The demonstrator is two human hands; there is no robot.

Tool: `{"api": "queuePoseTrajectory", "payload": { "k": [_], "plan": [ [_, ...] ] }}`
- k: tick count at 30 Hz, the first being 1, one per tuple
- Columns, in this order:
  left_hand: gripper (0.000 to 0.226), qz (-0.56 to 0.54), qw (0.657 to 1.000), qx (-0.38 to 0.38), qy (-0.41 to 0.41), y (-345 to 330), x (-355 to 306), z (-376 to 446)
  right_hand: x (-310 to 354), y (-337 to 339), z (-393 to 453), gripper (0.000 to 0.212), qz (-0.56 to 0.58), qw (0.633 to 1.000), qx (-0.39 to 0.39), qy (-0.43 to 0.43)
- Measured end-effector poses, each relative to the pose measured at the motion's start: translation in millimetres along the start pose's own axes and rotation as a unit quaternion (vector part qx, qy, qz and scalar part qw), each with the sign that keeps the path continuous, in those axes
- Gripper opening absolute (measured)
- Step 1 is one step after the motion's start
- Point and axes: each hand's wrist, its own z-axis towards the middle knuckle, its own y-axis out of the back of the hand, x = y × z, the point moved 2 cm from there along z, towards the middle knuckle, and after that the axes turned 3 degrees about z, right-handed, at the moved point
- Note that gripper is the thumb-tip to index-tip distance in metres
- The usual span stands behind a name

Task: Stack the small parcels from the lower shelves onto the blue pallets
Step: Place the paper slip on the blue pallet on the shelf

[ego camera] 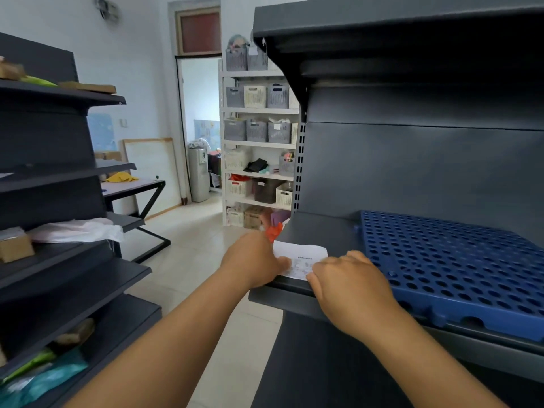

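Both hands on a white parcel at dark shelf front edge: left hand pinching its left side, right hand gripping its right. Blue pallet just beside, right.

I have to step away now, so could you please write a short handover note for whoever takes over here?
Left hand: holds the left edge of a white parcel on the dark shelf.
Right hand: rests on the parcel's right edge; its fingers are hidden.
Blue pallet: on the same shelf, right of the parcel, with nothing on it.
Done: none stacked here.
Left: move this parcel onto the pallet, then fetch more from the left shelves.
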Motion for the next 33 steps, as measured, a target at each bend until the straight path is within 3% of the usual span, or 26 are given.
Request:
{"api": "queuePoseTrajectory", "payload": {
  "k": [4,9,14,18,21,23,28,33],
  "plan": [
    [0.031,-0.097,0.993,0.039,0.054,1.9,13.1,4.2,11.4,-3.1,7.4,0.017,0.066,0.997,0.033,-0.001],
    [0.024,-0.260,0.958,0.074,0.097,5.3,34.5,9.3,26.7,-4.4,13.9,0.017,0.135,0.989,0.060,-0.011],
    [0.007,-0.344,0.934,0.048,0.085,8.8,43.5,15.5,30.6,3.3,17.0,0.019,0.259,0.956,0.054,-0.124],
    [0.010,-0.415,0.907,0.049,0.048,11.9,48.2,17.4,27.9,7.0,21.3,0.060,0.346,0.909,0.011,-0.231],
    [0.019,-0.443,0.895,0.050,0.008,18.3,45.7,16.6,22.9,8.2,29.5,0.069,0.429,0.856,-0.044,-0.285],
    [0.023,-0.454,0.890,0.048,-0.015,23.9,41.5,14.4,19.6,13.1,32.9,0.059,0.464,0.830,-0.087,-0.298],
    [0.023,-0.463,0.883,0.056,-0.055,31.9,33.3,11.5,16.0,27.9,31.8,0.004,0.508,0.782,-0.187,-0.308],
    [0.015,-0.475,0.874,0.063,-0.087,31.9,19.8,11.5,11.7,39.6,23.1,0.012,0.523,0.751,-0.216,-0.341]
  ]
}}
